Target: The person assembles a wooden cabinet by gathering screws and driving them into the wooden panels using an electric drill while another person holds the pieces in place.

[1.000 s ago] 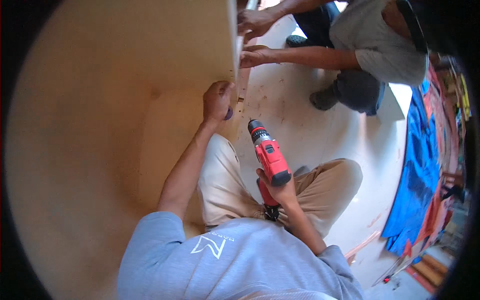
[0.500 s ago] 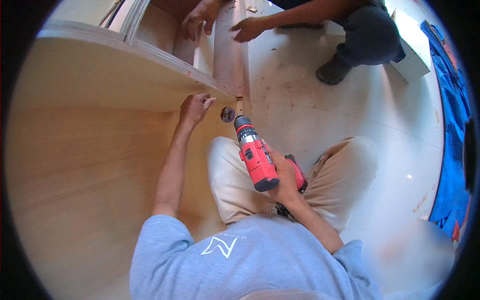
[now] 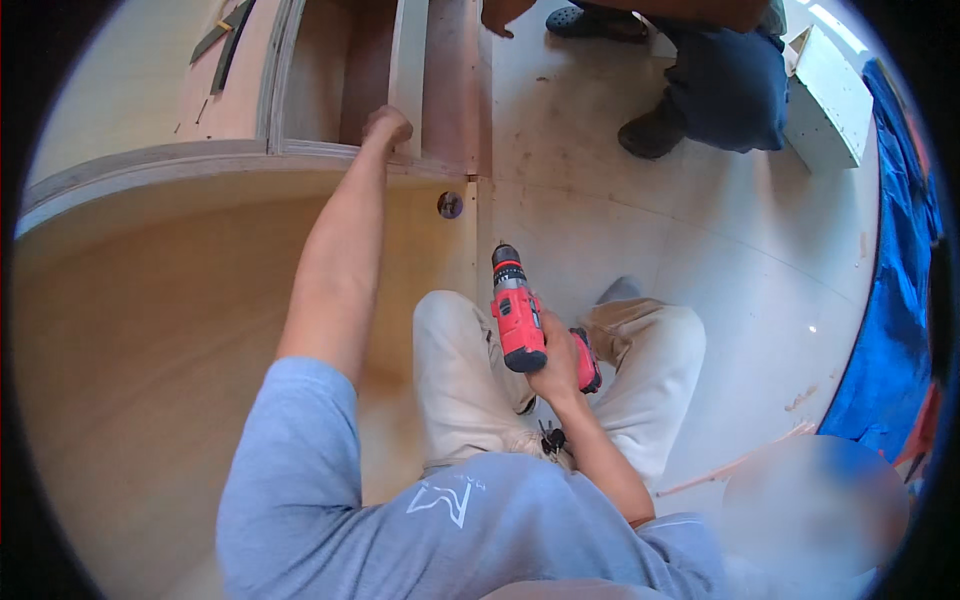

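Note:
My right hand is closed around the handle of a red and black cordless drill. The drill's tip points away from me, over the floor just right of the cabinet's edge. Stretched forward, my left hand is closed against the near end of a pale wooden slat in the cabinet frame. What its fingers hold, if anything, is hidden. Below the frame, a dark round object sits on the light wooden panel, near its right edge.
At the far side is a co-worker's hand, with dark trousers and shoes. A white box stands beside that person. Blue sheeting lies along the right. A dark angled tool rests on the upper left panel.
My left hand has reached forward from the panel's edge to the slat. The drill has drawn back and right, away from the cabinet edge. The co-worker's hands have moved farther off.

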{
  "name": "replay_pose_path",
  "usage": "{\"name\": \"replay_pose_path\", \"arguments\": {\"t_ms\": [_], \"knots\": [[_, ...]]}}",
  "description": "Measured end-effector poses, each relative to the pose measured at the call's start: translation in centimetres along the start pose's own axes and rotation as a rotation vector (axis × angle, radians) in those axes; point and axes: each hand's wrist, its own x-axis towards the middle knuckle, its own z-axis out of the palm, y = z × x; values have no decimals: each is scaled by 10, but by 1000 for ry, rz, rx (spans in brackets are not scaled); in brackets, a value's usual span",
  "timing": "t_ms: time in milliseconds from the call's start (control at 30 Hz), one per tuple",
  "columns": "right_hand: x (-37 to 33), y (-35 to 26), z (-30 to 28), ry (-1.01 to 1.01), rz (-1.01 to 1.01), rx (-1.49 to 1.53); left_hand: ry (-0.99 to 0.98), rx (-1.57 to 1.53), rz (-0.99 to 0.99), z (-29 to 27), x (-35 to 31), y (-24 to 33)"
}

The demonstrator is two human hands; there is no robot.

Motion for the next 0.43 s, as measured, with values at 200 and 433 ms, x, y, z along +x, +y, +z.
{"name": "replay_pose_path", "arguments": {"t_ms": [200,433], "knots": [[-11,-20,-3,1,155,-48,4,-110,-42,8,35,-15],[-22,-28,12,109,86,27,97,177,57,28,20,-22]]}}
